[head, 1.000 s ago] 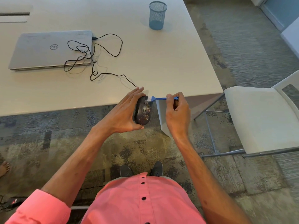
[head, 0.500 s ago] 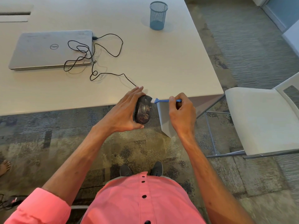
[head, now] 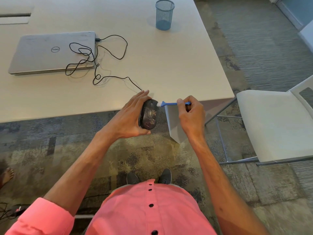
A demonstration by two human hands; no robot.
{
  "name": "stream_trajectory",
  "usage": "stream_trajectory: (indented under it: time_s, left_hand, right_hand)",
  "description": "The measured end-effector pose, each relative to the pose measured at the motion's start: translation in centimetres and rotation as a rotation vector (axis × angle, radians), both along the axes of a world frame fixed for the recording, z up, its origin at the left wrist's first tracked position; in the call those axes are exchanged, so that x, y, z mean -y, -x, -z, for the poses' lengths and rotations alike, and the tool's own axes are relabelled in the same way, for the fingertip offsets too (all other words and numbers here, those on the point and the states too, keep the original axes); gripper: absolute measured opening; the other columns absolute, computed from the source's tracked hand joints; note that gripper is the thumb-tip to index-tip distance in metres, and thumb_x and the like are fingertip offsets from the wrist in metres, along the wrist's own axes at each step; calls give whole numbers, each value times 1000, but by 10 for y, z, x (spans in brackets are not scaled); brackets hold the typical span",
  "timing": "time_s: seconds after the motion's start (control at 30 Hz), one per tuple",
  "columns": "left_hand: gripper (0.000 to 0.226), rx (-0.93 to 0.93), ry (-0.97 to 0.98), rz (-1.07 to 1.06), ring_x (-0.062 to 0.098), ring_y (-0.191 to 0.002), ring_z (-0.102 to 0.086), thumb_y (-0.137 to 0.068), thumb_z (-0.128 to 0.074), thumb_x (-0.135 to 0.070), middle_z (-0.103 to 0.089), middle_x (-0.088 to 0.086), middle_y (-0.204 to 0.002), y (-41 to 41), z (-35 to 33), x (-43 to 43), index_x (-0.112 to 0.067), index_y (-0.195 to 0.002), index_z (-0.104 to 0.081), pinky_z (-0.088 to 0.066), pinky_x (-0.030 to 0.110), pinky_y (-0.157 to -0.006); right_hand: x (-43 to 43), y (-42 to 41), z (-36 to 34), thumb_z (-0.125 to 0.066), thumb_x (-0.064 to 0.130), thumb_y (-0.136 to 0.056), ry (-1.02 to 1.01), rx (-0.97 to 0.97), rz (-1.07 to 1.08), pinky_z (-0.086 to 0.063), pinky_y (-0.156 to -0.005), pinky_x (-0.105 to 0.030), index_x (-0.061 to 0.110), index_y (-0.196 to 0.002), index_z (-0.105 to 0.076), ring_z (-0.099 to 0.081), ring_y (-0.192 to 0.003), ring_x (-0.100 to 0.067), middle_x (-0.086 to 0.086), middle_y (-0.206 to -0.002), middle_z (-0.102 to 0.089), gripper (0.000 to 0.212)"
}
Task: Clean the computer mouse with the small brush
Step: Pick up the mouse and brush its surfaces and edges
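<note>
The left hand (head: 130, 116) is raised in front of the body just off the near edge of the bench (head: 169, 65), fingers curled round the far side of the black computer mouse (head: 148, 114) and thumb under its near end, so the mouse is held with its top facing right. Pale specks lie scattered over the mouse's top. The right hand (head: 191, 114) is just to the right of it, pinching the handle of the small blue brush (head: 169, 104) between thumb and fingers, the handle level. The white bristles touch the mouse's upper front edge. A black cable (head: 108, 77) runs from beyond the left hand's fingertips to a closed silver laptop (head: 50, 51) marked "Dell". A blue mesh cup (head: 164, 14) stands far beyond both hands.
</note>
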State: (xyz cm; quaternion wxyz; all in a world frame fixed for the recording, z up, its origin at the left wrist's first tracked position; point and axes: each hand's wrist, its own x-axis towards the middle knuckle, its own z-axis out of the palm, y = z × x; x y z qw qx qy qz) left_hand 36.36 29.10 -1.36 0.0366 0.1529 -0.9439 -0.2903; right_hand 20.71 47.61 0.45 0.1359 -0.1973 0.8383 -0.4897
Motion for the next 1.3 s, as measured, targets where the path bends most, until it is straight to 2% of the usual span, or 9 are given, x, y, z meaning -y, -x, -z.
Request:
stream_trajectory:
  time_s: [0.27, 0.43, 0.63, 0.8, 0.87, 0.97, 1.03, 1.07, 1.3]
  left_hand:
    - [134, -15, -12, -18, 10, -178, -4, -71, -104, -55, -12, -7, -191, 5, 0, 0, -23, -175, -26, -16, 37, -143]
    - [136, -14, -5, -27, 10, -178, -5, -71, -104, -56, -13, -7, -191, 6, 2, -1, -23, -176, -25, -15, 36, -142]
    - [135, -17, 9, -35, 13, -178, -5, -71, -104, -53, -13, -6, -191, 10, 2, -3, -22, -175, -25, -20, 43, -144]
    - [135, -9, 6, -39, 13, -178, -5, -70, -105, -55, -15, -5, -191, 7, 4, -4, -23, -175, -26, -18, 39, -143]
    - [135, -1, 2, -44, 13, -178, -6, -70, -105, -56, -15, -5, -191, 5, 5, -4, -23, -175, -26, -17, 40, -143]
    - [136, 8, 10, -45, 15, -178, -6, -70, -104, -58, -14, -4, -191, 5, 6, -4, -23, -175, -25, -19, 44, -144]
    - [136, 13, 17, -45, 15, -179, -6, -70, -104, -58, -14, -4, -191, 5, 6, -3, -23, -175, -25, -21, 47, -144]
    - [136, 13, 19, -46, 15, -179, -6, -70, -103, -58, -14, -4, -191, 5, 6, -2, -23, -175, -24, -22, 49, -144]
    - [138, 8, 19, -46, 13, -178, -5, -70, -103, -59, -13, -5, -191, 4, 5, -2, -24, -176, -23, -19, 44, -144]
  right_hand:
    - [0, 1, 4, -64, 34, -112, -87, 27, -39, -38, -49, -11, 20, -89, -59, -51, -44, 4, 15, -64, -53, 27]
    - [-7, 6, -3, -70, 29, -109, 42, 52, -31, -39, -52, -12, 12, -87, -68, -43, -49, -2, 9, -61, -50, 28]
    - [-5, -4, 1, -77, 29, -103, 87, 96, -79, -35, -55, -32, 23, -88, -84, -42, -56, -11, 13, -56, -54, 18]
    - [-12, 1, 8, -77, 28, -103, 10, 80, -13, -32, -50, -15, 18, -87, -85, -39, -43, -5, 21, -44, -50, 20]
    - [-16, 5, 7, -77, 26, -103, 17, 88, 6, -36, -52, -14, 16, -87, -85, -41, -43, -4, 22, -43, -49, 21]
    - [-17, 7, 3, -80, 22, -101, 124, 144, 32, -50, -61, -21, 13, -88, -86, -47, -56, -13, 8, -51, -54, 17]
    - [-15, 6, 2, -81, 21, -100, 182, 196, 20, -50, -59, -19, 11, -91, -87, -51, -60, -19, -14, -61, -60, 15]
    - [-13, 4, 3, -81, 21, -100, 191, 217, 5, -47, -56, -18, 10, -91, -86, -51, -60, -20, -17, -63, -59, 15]
    - [-9, -6, 10, -78, 22, -102, 79, 227, -1, -41, -55, -27, 14, -83, -85, -43, -53, -12, 8, -53, -52, 22]
